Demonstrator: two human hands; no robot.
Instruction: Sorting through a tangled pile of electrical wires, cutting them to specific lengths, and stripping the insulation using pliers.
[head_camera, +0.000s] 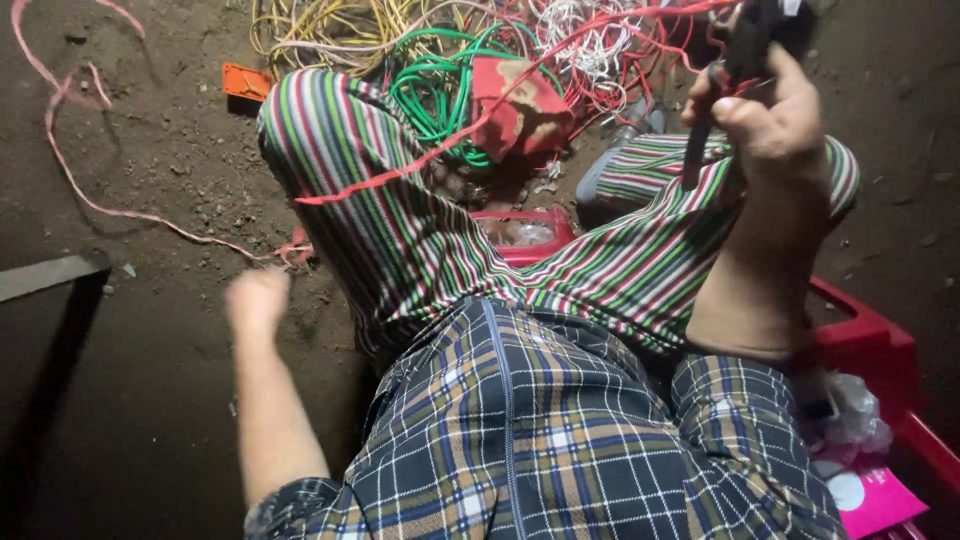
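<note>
The person sits on a dirt floor (150, 150), knees in striped trousers (420, 230) spread apart. The right hand (775, 115), up at two o'clock, is clenched around a dark-handled tool (745, 45), likely pliers or a wire stripper, though its head runs out of view at the top edge. A thin red wire (480, 125) stretches taut from that tool down toward nine o'clock, crossing the left knee. The left hand (257, 298), at about eight o'clock, is blurred and curled into a loose fist; I cannot tell whether it grips the wire's end. At twelve o'clock lies a tangle of wires, among them a green coil (435, 95), yellow strands (320, 25) and red ones (620, 70). A red plastic crate (865, 340) sits at four o'clock, just beside the right forearm, with a pink packet (875, 500) in it. A pinkish cord (70, 150) snakes over the floor at ten o'clock.
</note>
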